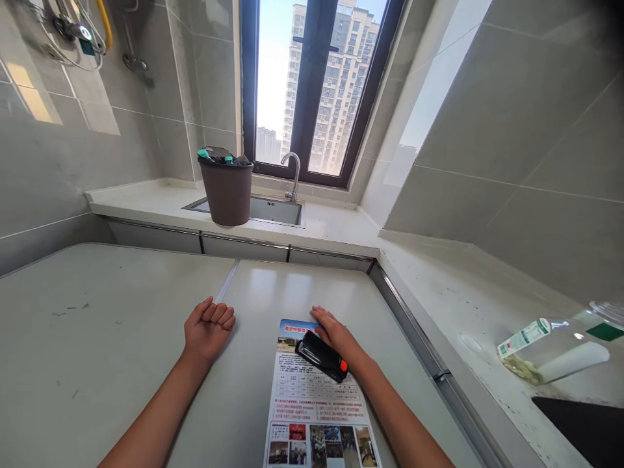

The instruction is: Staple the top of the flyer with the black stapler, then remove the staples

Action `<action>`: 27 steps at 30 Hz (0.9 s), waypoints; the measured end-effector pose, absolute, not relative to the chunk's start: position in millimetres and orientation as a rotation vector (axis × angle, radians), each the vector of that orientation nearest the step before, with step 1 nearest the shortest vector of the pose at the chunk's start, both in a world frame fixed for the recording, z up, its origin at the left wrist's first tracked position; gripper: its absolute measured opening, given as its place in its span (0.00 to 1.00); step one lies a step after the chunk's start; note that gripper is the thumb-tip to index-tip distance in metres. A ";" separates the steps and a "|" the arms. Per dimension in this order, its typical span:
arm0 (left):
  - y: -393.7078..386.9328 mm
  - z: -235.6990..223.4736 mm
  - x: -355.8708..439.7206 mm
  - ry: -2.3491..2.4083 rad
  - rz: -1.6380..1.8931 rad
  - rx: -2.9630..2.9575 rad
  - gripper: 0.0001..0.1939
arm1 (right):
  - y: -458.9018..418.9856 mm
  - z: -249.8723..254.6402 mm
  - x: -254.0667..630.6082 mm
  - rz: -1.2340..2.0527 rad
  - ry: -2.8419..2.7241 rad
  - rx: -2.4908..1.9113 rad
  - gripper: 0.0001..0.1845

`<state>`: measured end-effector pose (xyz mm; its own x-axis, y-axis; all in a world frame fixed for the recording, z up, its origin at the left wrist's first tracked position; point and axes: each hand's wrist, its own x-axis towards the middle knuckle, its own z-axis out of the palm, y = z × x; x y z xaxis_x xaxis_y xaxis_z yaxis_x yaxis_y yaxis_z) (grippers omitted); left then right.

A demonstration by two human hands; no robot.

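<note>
My left hand (pixel 209 328) rests on the pale table (pixel 146 299), closed in a fist with the curled fingers turned up. Nothing shows in it. To the right lies a printed flyer (pixel 316 396) with a blue header, red and black text and small photos at the bottom. A shiny black stapler (pixel 320 356) with an orange-red end lies slantwise across its upper part. My right hand (pixel 336 335) lies by the flyer's upper right edge, fingers stretched out, just beyond the stapler. Part of the thumb is hidden behind the stapler, so I cannot tell whether they touch.
Beyond the table a white counter (pixel 331 224) holds a sink (pixel 275 211) with a faucet (pixel 293 175) and a brown bin (pixel 227 192). On the right counter stand clear plastic containers (pixel 560 344) near a black flat thing (pixel 585 422). A window is ahead.
</note>
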<state>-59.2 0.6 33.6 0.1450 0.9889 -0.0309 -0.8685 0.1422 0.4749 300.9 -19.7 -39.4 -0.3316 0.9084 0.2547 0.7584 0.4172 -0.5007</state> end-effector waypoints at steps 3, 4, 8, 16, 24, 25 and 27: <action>0.6 36.2 -63.0 0.363 1.423 0.345 0.33 | -12.6 -37.3 241.1 0.380 -2.275 -1.350 0.28; 0.6 36.8 -64.6 0.362 1.433 0.331 0.33 | -8.7 -36.2 221.5 0.372 -2.294 -1.349 0.27; 1.2 37.1 -72.6 0.340 1.511 0.289 0.31 | 9.4 -30.9 159.4 0.384 -2.278 -1.395 0.26; 2.1 32.4 -77.4 0.313 1.575 0.301 0.31 | 9.9 -12.3 132.0 0.423 -2.172 -1.319 0.24; 3.5 30.3 -76.5 0.297 1.583 0.297 0.31 | -19.0 6.7 250.8 0.116 -1.930 -1.887 0.24; 3.4 30.1 -76.0 0.300 1.583 0.303 0.31 | -26.1 6.5 276.3 0.092 -1.923 -1.935 0.23; 3.3 30.1 -74.9 0.311 1.573 0.308 0.31 | -40.5 5.3 323.6 0.047 -1.904 -2.029 0.23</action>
<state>-74.9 3.3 30.1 -0.0244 0.9997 0.0032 -0.9234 -0.0237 0.3830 323.6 -40.5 5.3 0.0927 0.9719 0.2164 0.9599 -0.0296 -0.2786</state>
